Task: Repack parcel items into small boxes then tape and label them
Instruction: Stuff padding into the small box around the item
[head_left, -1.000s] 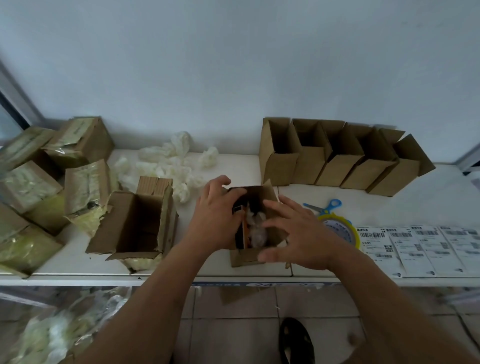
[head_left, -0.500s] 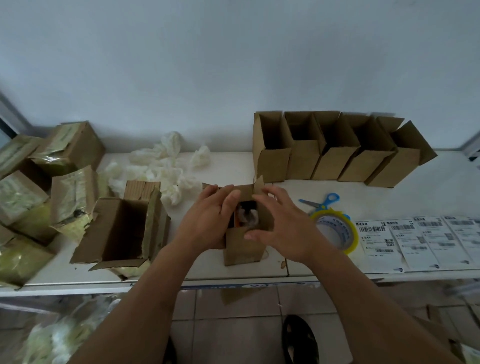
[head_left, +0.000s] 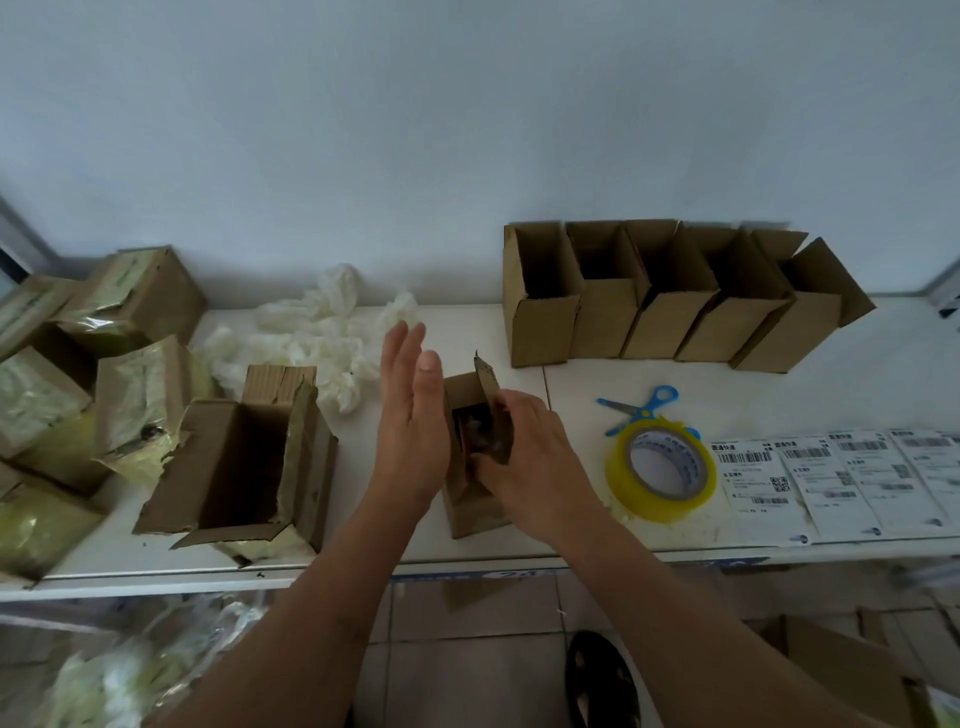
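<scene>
**A small parcel-packing station**

We see a packing workspace: a white table (head_left: 675, 540) against a plain pale wall, a row of open brown cardboard boxes (head_left: 665, 312), a yellow-rimmed roll of clear tape (head_left: 662, 470), blue-handled scissors (head_left: 641, 408), printed white barcode shipping labels (head_left: 831, 483), crumpled white padding (head_left: 317, 338), and taped parcels (head_left: 78, 364) stacked at left.
</scene>
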